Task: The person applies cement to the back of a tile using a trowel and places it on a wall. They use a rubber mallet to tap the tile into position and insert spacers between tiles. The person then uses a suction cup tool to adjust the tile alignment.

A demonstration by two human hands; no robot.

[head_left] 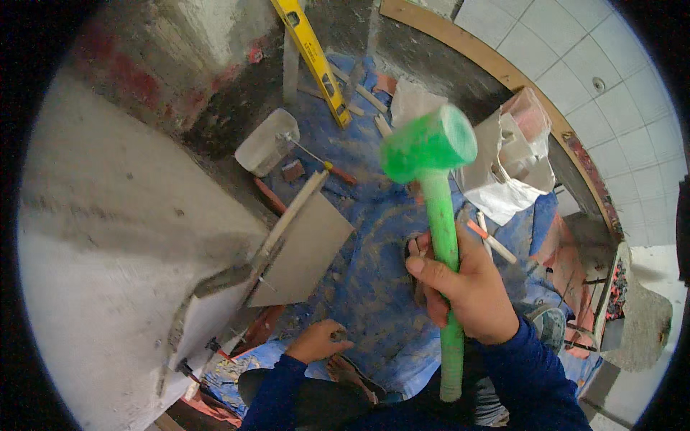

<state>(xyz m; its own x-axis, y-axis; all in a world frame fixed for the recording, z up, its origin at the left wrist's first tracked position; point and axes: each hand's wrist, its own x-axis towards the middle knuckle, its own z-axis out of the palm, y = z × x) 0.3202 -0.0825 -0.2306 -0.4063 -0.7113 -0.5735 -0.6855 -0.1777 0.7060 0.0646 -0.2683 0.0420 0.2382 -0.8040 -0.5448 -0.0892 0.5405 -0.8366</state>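
My right hand [471, 280] grips the handle of a green rubber mallet [424, 147], held up with its head toward the top of the view. Lower and further left, my left hand [320, 341] has curled fingers over the blue sheet [374, 251]; whether it holds anything is hidden. Left of it, light board pieces [302, 251] lean against a pale wall [115, 215], with small black and red clamps [215, 348] at their lower edge.
A yellow spirit level [320, 65], a plastic tub [255, 147] with a screwdriver-like tool [338, 172], and wooden strips [370, 97] lie toward the back. A white sack [517, 179], a bucket [546, 327] and a trowel-like tool [496, 241] are at the right, beside tiled walling [625, 144].
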